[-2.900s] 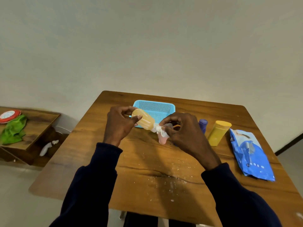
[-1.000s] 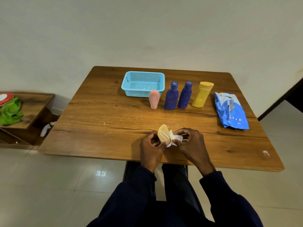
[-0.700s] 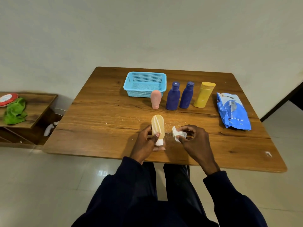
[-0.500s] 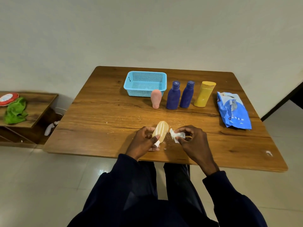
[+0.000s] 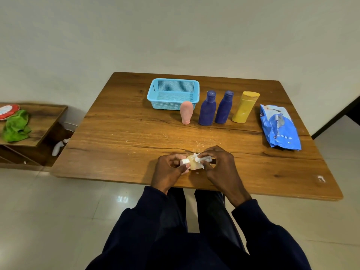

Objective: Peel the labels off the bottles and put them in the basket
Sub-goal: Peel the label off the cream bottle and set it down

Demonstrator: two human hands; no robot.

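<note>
Head view: a smooth tan bottle [image 5: 192, 165] with a white cap lies at 6 o'clock on the wooden table [image 5: 120, 133]. The left hand [image 5: 167, 172] curls round it. The right hand [image 5: 220, 168] pinches its crumpled white label [image 5: 202, 159]. A blue mesh basket [image 5: 173, 82] sits at 12 o'clock.

The basket [image 5: 165, 105] sits at the far side of the table [image 5: 116, 133]. Just before its near right corner stands a tube [image 5: 186, 112]; rightward run a first bottle [image 5: 207, 110], a second bottle [image 5: 224, 108], a third bottle [image 5: 244, 108] — then a pouch [image 5: 278, 127]. Well in front of the basket, the left hand [image 5: 167, 170] grips a small bottle [image 5: 192, 164], the right hand [image 5: 220, 166] pinching its label [image 5: 202, 159]. Far left — a shelf [image 5: 39, 117] bearing a cloth [image 5: 16, 126].
</note>
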